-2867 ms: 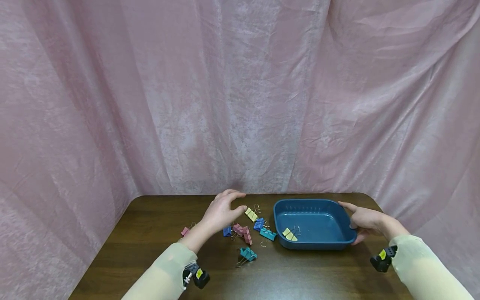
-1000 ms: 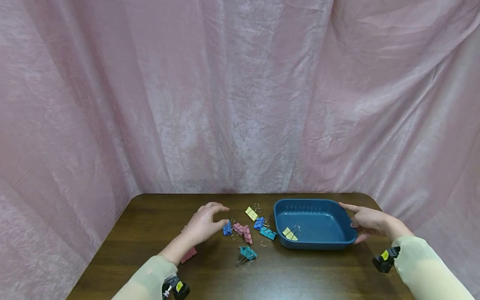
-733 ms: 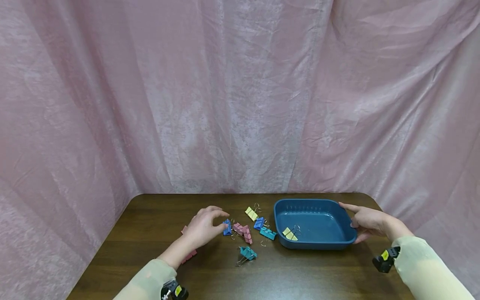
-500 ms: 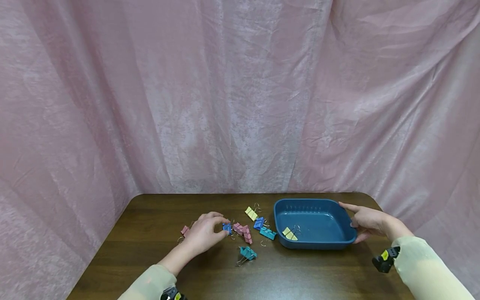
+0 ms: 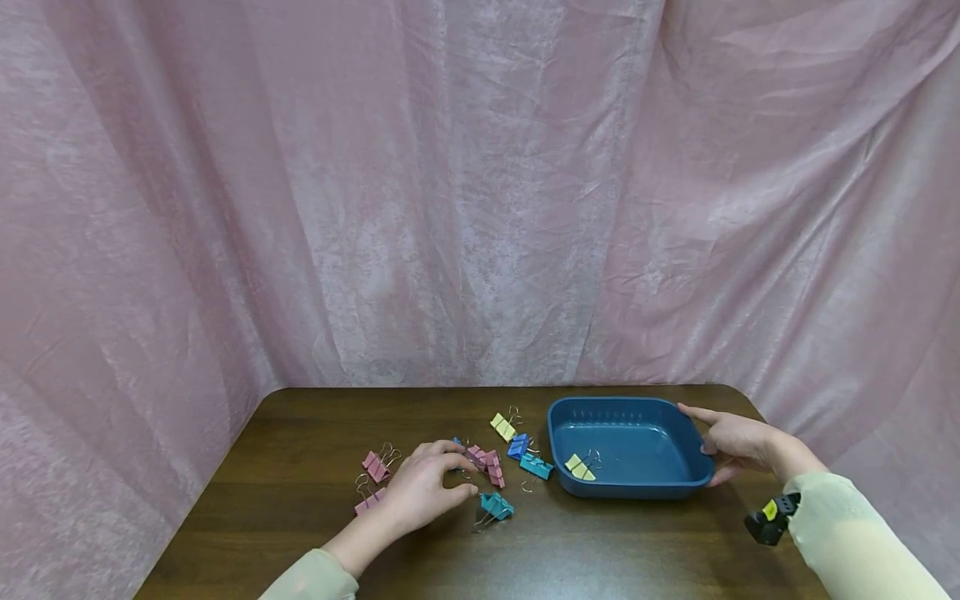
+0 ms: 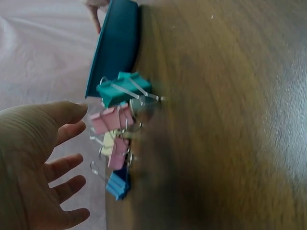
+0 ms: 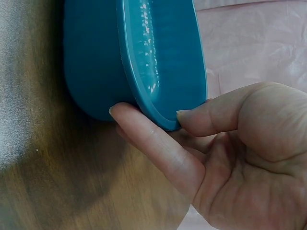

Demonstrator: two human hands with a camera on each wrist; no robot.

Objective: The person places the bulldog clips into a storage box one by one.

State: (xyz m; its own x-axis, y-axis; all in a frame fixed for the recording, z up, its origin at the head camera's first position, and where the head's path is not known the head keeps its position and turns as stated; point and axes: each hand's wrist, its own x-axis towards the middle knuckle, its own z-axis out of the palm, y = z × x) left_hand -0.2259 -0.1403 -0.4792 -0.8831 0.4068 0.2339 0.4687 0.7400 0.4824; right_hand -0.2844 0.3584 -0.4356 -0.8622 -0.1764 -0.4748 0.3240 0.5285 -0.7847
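My left hand (image 5: 423,492) hovers low over the table, fingers spread and loosely bent, holding nothing. Its thumb tip comes close to a teal binder clip (image 5: 495,505). A blue binder clip (image 6: 117,186) is partly hidden behind that hand in the head view. Beyond the fingertips lie touching pink binder clips (image 5: 492,468). At the right, my right hand (image 5: 738,442) grips the corner of a blue plastic tray (image 5: 630,492), thumb at the rim and a finger against the outer wall. One yellow binder clip (image 5: 581,468) lies inside the tray.
Left of the left hand are two pink clips (image 5: 377,467). Between hand and tray lie a yellow clip (image 5: 503,427), a blue clip (image 5: 518,447) and a flat teal clip (image 5: 536,466). A pink curtain (image 5: 465,208) hangs behind the wooden table (image 5: 600,550).
My left hand first drew back left from near the yellow clip, closed in on the blue clip, then moved toward me and right, beside the teal clip. The right hand stays on the tray.
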